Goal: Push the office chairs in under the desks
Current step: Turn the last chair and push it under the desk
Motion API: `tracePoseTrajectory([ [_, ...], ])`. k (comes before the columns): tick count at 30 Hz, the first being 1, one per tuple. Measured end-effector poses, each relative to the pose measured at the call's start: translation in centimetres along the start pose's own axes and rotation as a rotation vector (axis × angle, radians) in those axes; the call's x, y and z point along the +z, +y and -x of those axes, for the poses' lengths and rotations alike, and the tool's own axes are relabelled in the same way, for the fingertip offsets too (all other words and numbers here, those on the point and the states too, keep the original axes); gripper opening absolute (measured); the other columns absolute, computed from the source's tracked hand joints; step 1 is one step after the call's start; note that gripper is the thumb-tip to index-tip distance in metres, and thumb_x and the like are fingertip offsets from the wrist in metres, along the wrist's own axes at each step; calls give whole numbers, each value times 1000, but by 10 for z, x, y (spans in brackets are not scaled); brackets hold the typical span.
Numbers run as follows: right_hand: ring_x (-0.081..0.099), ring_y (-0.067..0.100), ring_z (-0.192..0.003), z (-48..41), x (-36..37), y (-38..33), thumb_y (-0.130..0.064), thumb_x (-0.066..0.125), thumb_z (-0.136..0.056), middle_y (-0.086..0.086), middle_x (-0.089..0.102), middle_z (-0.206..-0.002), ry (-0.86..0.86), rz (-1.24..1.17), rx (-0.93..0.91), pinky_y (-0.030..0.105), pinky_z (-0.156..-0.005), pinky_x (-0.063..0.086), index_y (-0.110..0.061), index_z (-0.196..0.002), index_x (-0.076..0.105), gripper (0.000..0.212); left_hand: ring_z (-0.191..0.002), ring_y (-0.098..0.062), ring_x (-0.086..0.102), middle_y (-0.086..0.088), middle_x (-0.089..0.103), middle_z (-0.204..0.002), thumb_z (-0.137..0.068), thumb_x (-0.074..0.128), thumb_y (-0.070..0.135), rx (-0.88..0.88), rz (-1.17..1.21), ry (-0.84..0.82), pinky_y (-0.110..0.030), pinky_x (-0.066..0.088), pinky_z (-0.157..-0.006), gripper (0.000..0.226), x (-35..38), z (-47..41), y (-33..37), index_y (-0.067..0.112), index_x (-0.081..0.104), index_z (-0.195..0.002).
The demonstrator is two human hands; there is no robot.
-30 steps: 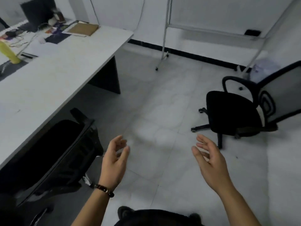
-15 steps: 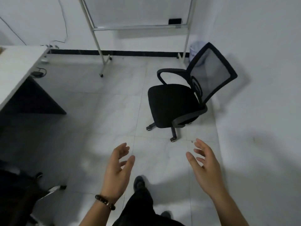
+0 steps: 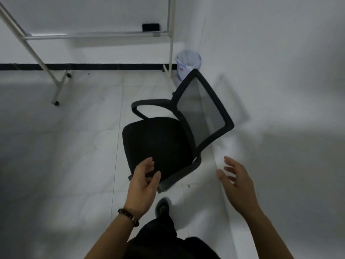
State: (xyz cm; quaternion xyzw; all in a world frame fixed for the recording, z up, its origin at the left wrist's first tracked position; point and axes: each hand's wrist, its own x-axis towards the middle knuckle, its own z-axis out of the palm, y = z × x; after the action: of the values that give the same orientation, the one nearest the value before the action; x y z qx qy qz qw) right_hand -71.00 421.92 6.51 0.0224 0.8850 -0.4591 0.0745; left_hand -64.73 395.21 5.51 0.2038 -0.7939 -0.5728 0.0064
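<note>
A black office chair (image 3: 158, 143) with a mesh backrest stands on the tiled floor close to the right wall, its back turned toward that wall. My left hand (image 3: 143, 184) hovers over the seat's near edge, fingers apart, holding nothing. To the right of the chair's near armrest, my right hand (image 3: 237, 180) is raised and open, apart from the chair. No desk is in view.
A whiteboard stand (image 3: 57, 85) on castors runs along the back wall. A small lined waste bin (image 3: 188, 62) sits in the corner behind the chair. The white wall (image 3: 280, 90) is close on the right. My dark shoe (image 3: 162, 206) is on the floor below the chair.
The view has swung right and closed in on the chair; the desk and the first chair have left the frame. Both hands are now much nearer the chair, still open.
</note>
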Motion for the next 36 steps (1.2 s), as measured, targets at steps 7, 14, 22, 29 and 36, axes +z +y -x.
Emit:
tracePoseTrajectory([
  [7,55,6,-116,-158,-37,-33,-30,61,-96,-5,53,-134,56,-35,-66,30,-95,49,-24,-140,47,46,-115,1,51,9,51,-128,-93,58,20,124,-25,-48,-14,44,-87,50,36,-157,93,21,40,-140],
  [14,53,9,-119,-330,-33,-2,-29,59,-98,-6,50,-134,-139,58,-131,30,-99,48,-23,-139,49,43,-116,-2,52,8,51,-129,-92,58,18,-78,46,87,-13,46,-86,53,106,-246,75,19,39,-141],
  [22,25,21,-148,-569,19,11,-42,48,-101,5,22,-161,-506,345,-447,48,-119,27,-26,-150,37,52,-117,-6,50,-1,45,-139,-96,54,26,-569,169,199,-21,44,-93,44,235,-314,57,20,44,-139],
  [29,0,40,-152,-627,77,18,-31,47,-99,18,11,-165,-742,607,-978,59,-120,8,-22,-143,50,44,-142,-17,31,-4,36,-153,-100,43,39,-642,121,24,-33,24,-117,53,309,-356,44,17,35,-147],
  [36,1,34,-153,-553,105,7,-33,38,-102,15,10,-166,-611,634,-855,51,-122,1,-17,-136,52,40,-148,-14,13,0,18,-161,-101,33,47,-656,85,56,-25,8,-117,57,290,-304,13,25,22,-152],
])
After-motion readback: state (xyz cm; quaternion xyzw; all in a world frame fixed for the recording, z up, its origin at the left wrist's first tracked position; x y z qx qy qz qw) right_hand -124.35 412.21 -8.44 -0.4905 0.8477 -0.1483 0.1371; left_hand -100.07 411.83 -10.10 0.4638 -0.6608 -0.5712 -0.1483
